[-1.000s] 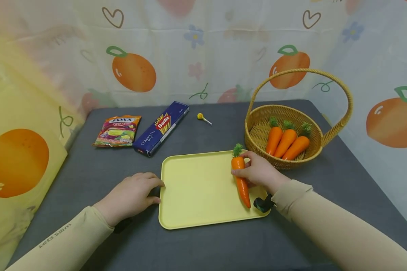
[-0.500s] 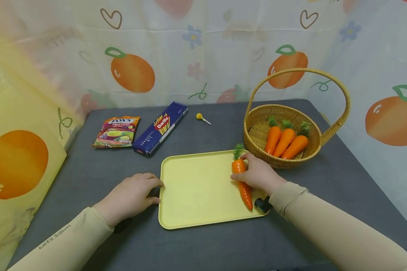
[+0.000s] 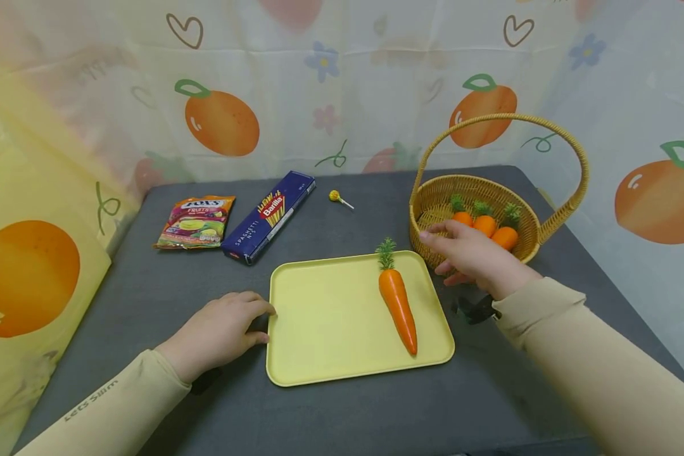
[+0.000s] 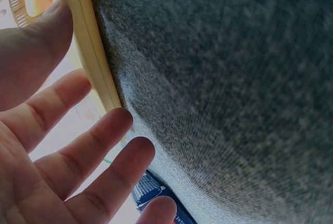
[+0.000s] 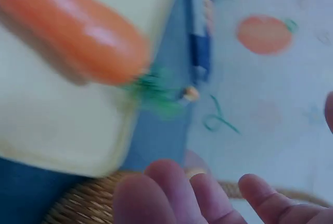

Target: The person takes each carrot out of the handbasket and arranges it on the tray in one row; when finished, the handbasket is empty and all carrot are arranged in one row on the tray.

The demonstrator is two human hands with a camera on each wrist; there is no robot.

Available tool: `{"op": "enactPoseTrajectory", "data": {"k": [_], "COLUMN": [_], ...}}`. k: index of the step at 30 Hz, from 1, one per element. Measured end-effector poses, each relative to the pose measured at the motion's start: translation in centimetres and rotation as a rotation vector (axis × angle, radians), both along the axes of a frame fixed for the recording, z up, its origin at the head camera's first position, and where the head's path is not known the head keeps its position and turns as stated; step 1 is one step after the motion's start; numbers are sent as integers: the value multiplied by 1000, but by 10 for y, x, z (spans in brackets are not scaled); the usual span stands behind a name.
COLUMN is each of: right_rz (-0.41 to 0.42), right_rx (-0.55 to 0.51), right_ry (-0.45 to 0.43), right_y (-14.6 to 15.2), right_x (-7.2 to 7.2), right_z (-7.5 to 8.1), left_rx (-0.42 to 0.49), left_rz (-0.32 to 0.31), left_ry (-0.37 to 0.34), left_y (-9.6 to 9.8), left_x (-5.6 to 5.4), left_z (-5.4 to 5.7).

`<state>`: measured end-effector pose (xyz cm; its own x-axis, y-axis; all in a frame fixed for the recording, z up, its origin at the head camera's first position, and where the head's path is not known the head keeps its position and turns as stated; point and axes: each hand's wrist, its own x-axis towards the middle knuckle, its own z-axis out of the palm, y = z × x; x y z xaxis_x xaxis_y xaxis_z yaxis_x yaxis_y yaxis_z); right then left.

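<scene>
One carrot (image 3: 399, 310) with a green tuft lies on the right part of a yellow tray (image 3: 325, 329), its tuft over the back rim. My left hand (image 3: 219, 329) touches the tray's left edge with fingers spread; the left wrist view shows thumb and fingertips along the rim (image 4: 93, 47). Empty, with loosely extended fingers, my right hand (image 3: 479, 256) hovers by the front of a wicker basket (image 3: 450, 183). Several carrots, among them one carrot (image 3: 484, 225), lie in the basket, partly hidden by that hand. In the right wrist view the carrot (image 5: 78, 31) looks blurred.
Behind the tray lie a candy bag (image 3: 196, 221), a blue spaghetti box (image 3: 270, 218) and a lollipop (image 3: 335, 196). The basket's tall handle (image 3: 513, 117) arches over it at the back right. A patterned curtain (image 3: 342, 82) hangs behind the dark table (image 3: 342, 418).
My right hand has let go of the carrot, leaving it on the tray, and has moved right and back to the basket. My left hand stays at the tray's edge.
</scene>
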<state>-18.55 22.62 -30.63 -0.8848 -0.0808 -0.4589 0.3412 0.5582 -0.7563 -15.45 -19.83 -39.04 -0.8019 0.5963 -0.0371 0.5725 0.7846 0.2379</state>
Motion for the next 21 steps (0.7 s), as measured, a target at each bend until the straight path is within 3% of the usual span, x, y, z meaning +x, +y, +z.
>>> {"op": "enactPoseTrajectory", "data": {"k": [6, 12, 18, 21], "right_rz": [-106, -221, -324, -313], "right_rx": [-253, -470, -532, -454], "right_ry": [22, -64, -164, -179], "right_y": [35, 63, 82, 88], "right_x": [-22, -48, -69, -76], "right_z": [16, 14, 4, -1], "left_rx": [3, 6, -2, 2], "left_rz": [3, 5, 16, 17], "left_ry": [-8, -7, -22, -21], "left_y": [0, 0, 0, 0], "left_x": [-1, -1, 0, 0], "left_z": [-1, -1, -1, -1]}}
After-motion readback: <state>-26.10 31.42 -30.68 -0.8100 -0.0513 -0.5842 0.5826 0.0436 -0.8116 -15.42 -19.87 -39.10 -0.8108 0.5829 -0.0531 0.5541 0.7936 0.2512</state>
